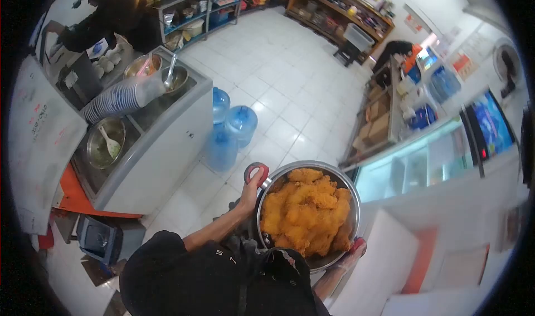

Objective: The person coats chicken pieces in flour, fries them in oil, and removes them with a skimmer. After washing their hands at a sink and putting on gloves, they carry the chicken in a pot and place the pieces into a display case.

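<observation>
A round metal pot (351,182) full of golden breaded fried pieces (305,213) is held up in front of my black top. My left hand (252,192) is closed around one red-and-grey loop handle (255,172) at the pot's left side. On the lower right side, my right hand (352,257) grips the other red handle (359,243), its fingers partly hidden beneath the rim. The fried pieces heap up near the rim, and neither hand touches them.
Left stands a counter (161,149) with metal bowls (106,143) and a stack of plastic cups (120,99). Large blue water bottles (241,124) are on the tiled floor. A lit display fridge (412,160) is at right. One person (111,15) stands upper left, another (393,51) far right.
</observation>
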### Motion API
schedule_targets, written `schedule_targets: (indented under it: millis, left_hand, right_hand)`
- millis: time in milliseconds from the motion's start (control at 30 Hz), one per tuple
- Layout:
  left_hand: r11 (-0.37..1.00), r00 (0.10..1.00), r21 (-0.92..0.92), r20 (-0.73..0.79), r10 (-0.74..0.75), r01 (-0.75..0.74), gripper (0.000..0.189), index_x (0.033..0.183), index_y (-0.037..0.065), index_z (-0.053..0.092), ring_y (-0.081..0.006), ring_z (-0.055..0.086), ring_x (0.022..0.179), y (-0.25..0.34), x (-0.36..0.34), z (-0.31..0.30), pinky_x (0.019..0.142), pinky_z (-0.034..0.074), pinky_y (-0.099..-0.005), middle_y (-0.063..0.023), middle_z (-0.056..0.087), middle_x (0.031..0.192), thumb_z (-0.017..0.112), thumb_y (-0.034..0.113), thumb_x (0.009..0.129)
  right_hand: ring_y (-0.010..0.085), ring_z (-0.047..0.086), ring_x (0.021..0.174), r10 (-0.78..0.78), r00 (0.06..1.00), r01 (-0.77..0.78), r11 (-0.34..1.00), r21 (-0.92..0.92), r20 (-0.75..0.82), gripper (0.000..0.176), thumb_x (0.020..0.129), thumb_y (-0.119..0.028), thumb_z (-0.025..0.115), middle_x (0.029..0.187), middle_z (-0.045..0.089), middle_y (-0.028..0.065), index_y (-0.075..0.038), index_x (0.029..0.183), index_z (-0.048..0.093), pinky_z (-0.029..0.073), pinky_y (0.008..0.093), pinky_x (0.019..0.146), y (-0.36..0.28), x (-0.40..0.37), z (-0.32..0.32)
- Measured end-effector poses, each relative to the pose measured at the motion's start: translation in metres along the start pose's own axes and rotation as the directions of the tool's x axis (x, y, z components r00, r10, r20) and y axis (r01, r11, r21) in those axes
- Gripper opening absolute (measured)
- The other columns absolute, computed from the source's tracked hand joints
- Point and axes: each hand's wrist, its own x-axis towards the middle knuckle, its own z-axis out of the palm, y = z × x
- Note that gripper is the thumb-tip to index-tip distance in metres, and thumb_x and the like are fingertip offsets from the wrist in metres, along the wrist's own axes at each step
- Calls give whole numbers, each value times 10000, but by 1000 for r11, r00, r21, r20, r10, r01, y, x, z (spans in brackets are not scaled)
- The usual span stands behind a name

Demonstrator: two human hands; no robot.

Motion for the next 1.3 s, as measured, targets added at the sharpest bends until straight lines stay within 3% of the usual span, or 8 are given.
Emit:
schedule_targets:
  millis: [167, 400, 500, 700, 800, 933, 967, 1300]
  left_hand:
    - [1000, 1000, -17, -7, 1, -1, 343, 1195, 105, 520, -109, 537, 1031, -8, 138, 64, 911, 415, -273, -25, 571, 1138, 546, 346, 953]
    - [998, 998, -3, -18, 58, -58, 445, 1175, 55, 564, -104, 531, 1044, 24, 335, 162, 930, 391, -256, -20, 591, 1126, 560, 425, 928]
    - [996, 994, -21, -76, 80, -82, 439, 1188, 73, 560, -98, 523, 1062, 36, 411, 196, 944, 384, -252, -19, 591, 1141, 560, 427, 928]
    - [990, 983, -83, -156, 100, -114, 383, 1181, 134, 525, -102, 525, 1027, 33, 584, 233, 948, 393, -288, 3, 568, 1095, 557, 428, 939]
    - [984, 974, -125, -201, 102, -129, 362, 1142, 125, 545, -87, 548, 928, 45, 667, 255, 829, 450, -252, 3, 584, 1036, 574, 416, 930]
    - [920, 954, -321, -264, 139, -223, 331, 1138, 131, 534, -82, 551, 914, 65, 763, 275, 798, 456, -244, 4, 590, 996, 579, 386, 932]
    - [947, 967, -286, -242, 78, -148, 337, 1145, 140, 523, -85, 560, 912, 78, 774, 275, 765, 473, -251, 1, 591, 1000, 583, 391, 928]
    - [848, 779, -193, -531, 333, -494, 316, 1150, 128, 519, -94, 566, 955, 183, 1022, 241, 781, 477, -249, -14, 587, 1052, 588, 348, 934]
  right_hand:
    - [260, 545, 986, -25, 993, 26, 1000, -8, 112, 550, 907, -570, 514, 1071, 511, 94, -75, 1144, 474, 488, 423, 865, 37, 158, 99]
    - [285, 546, 1060, -68, 994, 75, 994, -84, 84, 573, 923, -559, 477, 1145, 523, 151, -41, 1168, 471, 497, 421, 870, -1, 245, 328]
    - [273, 566, 1017, 44, 987, -42, 999, -14, 152, 581, 937, -560, 449, 1125, 548, 130, -42, 1195, 497, 499, 410, 851, 22, 327, 389]
    - [232, 564, 967, -47, 962, 57, 998, -29, 269, 594, 949, -552, 437, 1087, 549, 105, -17, 1190, 527, 497, 391, 820, 91, 490, 541]
    - [237, 569, 957, 50, 945, -40, 999, -37, 323, 578, 943, -542, 460, 1078, 558, 103, -22, 1182, 540, 494, 386, 818, 113, 567, 628]
    - [237, 578, 938, 123, 920, -86, 990, -115, 371, 574, 920, -538, 520, 1065, 576, 93, -19, 1161, 559, 487, 380, 808, 93, 579, 778]
    - [234, 580, 933, 83, 908, -15, 986, -167, 410, 571, 914, -539, 531, 1064, 579, 88, -22, 1154, 565, 488, 383, 803, 93, 589, 806]
    - [188, 583, 894, 22, 729, 109, 983, -147, 685, 521, 947, -518, 484, 1005, 588, 72, -36, 1124, 572, 498, 345, 784, 219, 676, 1121]
